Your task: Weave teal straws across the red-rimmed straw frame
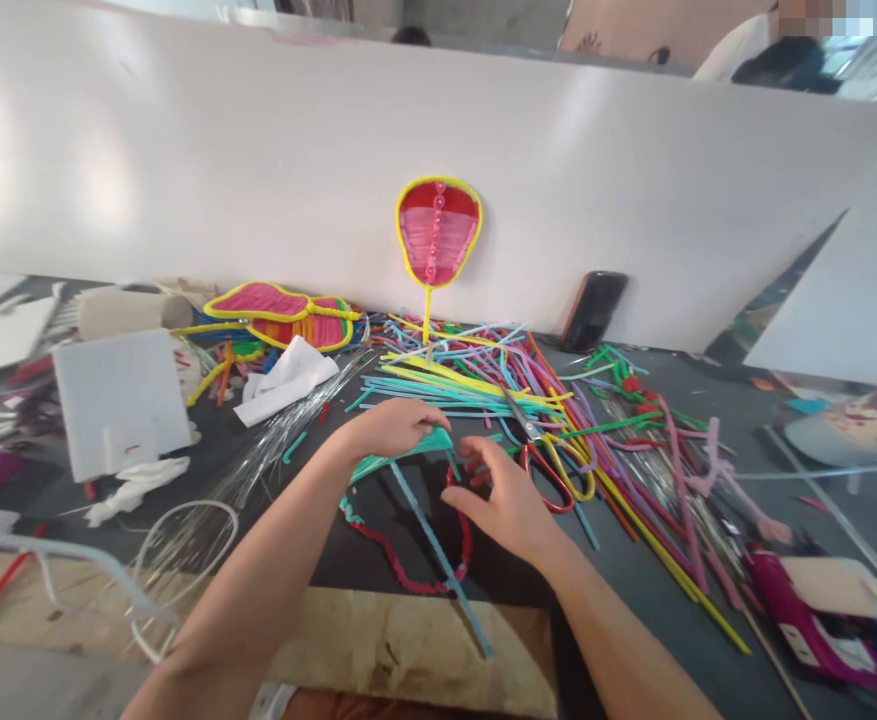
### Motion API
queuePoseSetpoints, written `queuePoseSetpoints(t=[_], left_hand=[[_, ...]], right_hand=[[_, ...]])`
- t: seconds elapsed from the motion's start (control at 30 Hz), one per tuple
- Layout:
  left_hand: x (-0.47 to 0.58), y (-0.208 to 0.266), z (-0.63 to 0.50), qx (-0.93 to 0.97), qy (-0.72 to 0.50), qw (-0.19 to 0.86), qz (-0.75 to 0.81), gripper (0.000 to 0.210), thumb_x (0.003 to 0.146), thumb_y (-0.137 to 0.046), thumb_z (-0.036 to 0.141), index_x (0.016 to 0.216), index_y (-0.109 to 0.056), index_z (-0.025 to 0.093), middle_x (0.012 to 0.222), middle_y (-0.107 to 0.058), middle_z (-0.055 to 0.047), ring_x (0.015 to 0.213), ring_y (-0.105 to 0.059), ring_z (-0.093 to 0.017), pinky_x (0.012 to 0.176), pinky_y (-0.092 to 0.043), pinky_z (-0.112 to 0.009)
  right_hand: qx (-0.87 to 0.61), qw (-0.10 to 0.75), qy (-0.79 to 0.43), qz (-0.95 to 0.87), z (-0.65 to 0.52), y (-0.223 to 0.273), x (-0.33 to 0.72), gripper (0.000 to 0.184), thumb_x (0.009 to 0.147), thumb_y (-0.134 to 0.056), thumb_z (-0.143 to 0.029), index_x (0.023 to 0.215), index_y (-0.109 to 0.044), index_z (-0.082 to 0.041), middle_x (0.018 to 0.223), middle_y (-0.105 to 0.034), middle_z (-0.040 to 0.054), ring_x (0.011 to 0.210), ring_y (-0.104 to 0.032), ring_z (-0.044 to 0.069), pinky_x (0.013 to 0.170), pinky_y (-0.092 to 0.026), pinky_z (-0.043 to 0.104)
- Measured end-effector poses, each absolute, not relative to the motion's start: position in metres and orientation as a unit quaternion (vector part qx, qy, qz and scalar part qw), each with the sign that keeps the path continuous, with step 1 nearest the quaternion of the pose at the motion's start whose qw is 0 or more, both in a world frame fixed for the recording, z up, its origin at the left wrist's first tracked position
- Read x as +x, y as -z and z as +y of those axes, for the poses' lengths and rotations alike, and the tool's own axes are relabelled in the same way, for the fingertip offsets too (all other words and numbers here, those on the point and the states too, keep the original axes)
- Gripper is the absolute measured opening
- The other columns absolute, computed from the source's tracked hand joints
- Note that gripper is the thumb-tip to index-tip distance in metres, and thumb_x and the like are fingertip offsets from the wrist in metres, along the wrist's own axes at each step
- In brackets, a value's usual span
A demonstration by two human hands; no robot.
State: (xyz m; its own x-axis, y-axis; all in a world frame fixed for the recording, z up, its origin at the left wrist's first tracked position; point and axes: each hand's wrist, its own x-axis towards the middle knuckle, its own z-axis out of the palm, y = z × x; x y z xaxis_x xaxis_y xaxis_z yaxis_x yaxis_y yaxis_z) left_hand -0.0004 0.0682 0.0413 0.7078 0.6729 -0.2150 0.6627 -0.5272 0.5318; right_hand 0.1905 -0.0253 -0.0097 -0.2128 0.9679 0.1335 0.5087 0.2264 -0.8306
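My left hand is closed on the top of a pipe-cleaner fan frame, by a patch of teal strands. A twisted light-blue stem runs down from it past the table's front edge. Dark red twisted pipe cleaner forms the frame's lower loop. My right hand is just right of the loop, thumb and fingers apart, with nothing visibly held. Red-handled scissors lie beside it. Beyond the hands, a finished-looking pink fan with a yellow rim stands upright.
Loose light-blue and yellow pipe cleaners lie behind my hands. A white panel borders the back, with a phone leaning on it. Pink wing-like pieces, white paper and thin wires are left; a magenta glue gun is right.
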Motion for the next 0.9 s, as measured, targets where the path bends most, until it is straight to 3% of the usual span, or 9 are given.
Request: queuePoseSetpoints(t=[0.1,0.2,0.37,0.57,0.73,0.9], left_hand=[[-0.003,-0.038,0.072,0.882,-0.015,0.301,0.362,0.032,0.086,-0.043,0.022,0.112,-0.062,0.021,0.115,-0.065,-0.004,0.106,-0.057,-0.019,0.089,-0.039,-0.025],[-0.003,-0.034,0.074,0.883,-0.017,0.323,0.339,0.031,0.084,-0.051,0.034,0.11,-0.063,0.023,0.112,-0.066,-0.002,0.103,-0.058,-0.018,0.086,-0.04,-0.023],[0.0,-0.033,0.074,0.874,-0.011,0.339,0.348,0.023,0.084,-0.05,0.029,0.098,-0.066,0.021,0.099,-0.069,0.0,0.092,-0.061,-0.016,0.077,-0.041,-0.021],[0.007,-0.037,0.07,0.882,0.0,0.348,0.316,0.022,0.081,-0.054,0.025,0.098,-0.067,0.021,0.096,-0.07,0.0,0.089,-0.062,-0.016,0.076,-0.04,-0.021],[0.008,-0.04,0.067,0.889,0.006,0.336,0.312,0.017,0.08,-0.056,0.023,0.092,-0.068,0.02,0.086,-0.07,0.001,0.081,-0.062,-0.015,0.07,-0.039,-0.021],[0.008,-0.04,0.066,0.895,-0.006,0.335,0.293,0.017,0.081,-0.055,0.022,0.092,-0.068,0.02,0.088,-0.069,0.0,0.083,-0.061,-0.015,0.073,-0.039,-0.021]], right_hand=[[-0.527,0.333,-0.227,-0.748,-0.028,0.017,0.181,0.031,0.08,-0.06,-0.025,0.11,-0.054,-0.019,0.092,-0.063,0.0078,0.076,-0.061,0.02,0.07,-0.052,0.034],[-0.509,0.352,-0.172,-0.766,-0.026,0.023,0.18,0.021,0.088,-0.047,-0.019,0.106,-0.058,-0.021,0.089,-0.065,0.0076,0.083,-0.063,0.02,0.075,-0.051,0.033],[-0.508,0.353,-0.127,-0.775,-0.024,0.022,0.185,0.019,0.09,-0.048,-0.024,0.102,-0.062,-0.02,0.088,-0.067,0.0072,0.082,-0.064,0.02,0.074,-0.05,0.031],[-0.506,0.32,-0.096,-0.795,-0.024,0.017,0.185,0.021,0.092,-0.044,-0.024,0.095,-0.064,-0.02,0.084,-0.068,0.0066,0.079,-0.063,0.018,0.072,-0.047,0.028],[-0.522,0.339,-0.141,-0.77,-0.024,0.017,0.186,0.02,0.092,-0.043,-0.026,0.09,-0.062,-0.02,0.081,-0.065,0.0058,0.077,-0.062,0.017,0.07,-0.045,0.027],[-0.553,0.37,-0.348,-0.661,-0.021,0.02,0.186,0.017,0.088,-0.048,-0.034,0.083,-0.058,-0.021,0.073,-0.062,0.0026,0.067,-0.06,0.017,0.063,-0.048,0.027]])
